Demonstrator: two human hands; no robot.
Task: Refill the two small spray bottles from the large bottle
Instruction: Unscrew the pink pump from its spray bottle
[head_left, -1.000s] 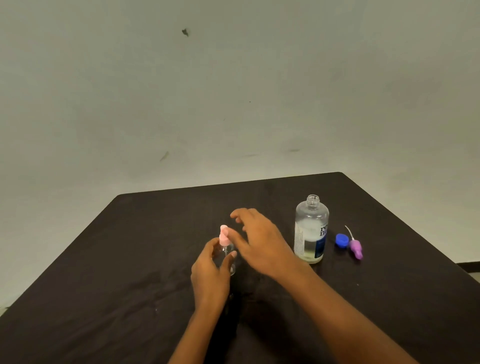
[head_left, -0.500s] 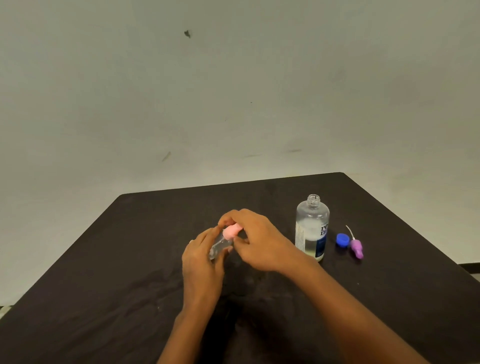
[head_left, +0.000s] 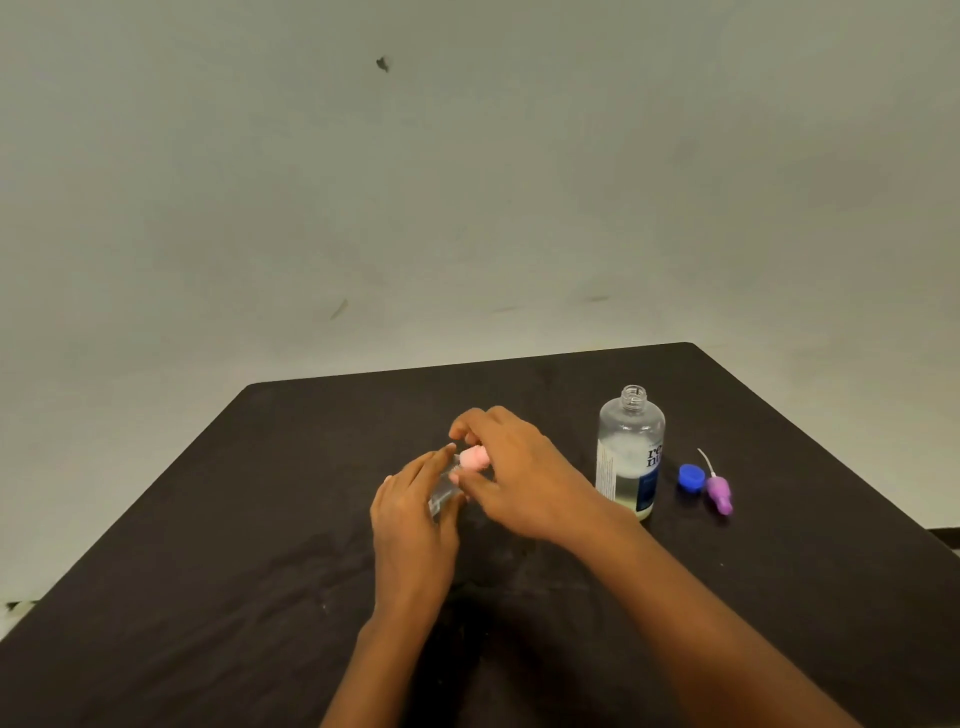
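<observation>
A: How far along was the refilling at this moment?

B: Not very far, in my judgement. The large clear plastic bottle (head_left: 629, 452) stood upright on the black table (head_left: 208, 519) with its neck open, and it was about half full of clear liquid. Its blue round cap (head_left: 691, 477) lay just beside it on the right, next to a purple spray head (head_left: 719, 493) with a thin white tube.

A: And the two small bottles?

B: I could see only one. The small clear plastic spray bottle (head_left: 441, 493) was over the middle of the table, apart from the large bottle and to its left. It was tilted, with its pink spray top (head_left: 472, 460) pointing up and to the right. I could not tell whether it had liquid inside. The second small bottle was not visible; the purple head probably belonged to it.

A: How did the hands hold it?

B: The left hand (head_left: 410, 519) held the clear body, with its fingers curled around it from the left side. The right hand (head_left: 519, 483) pinched the pink top narrowly between the thumb and the fingertips (head_left: 460, 428).

A: Was the top coming off or going on?

B: That could not be decided. In either case no pouring was happening, and the large bottle was not yet capped.
</observation>
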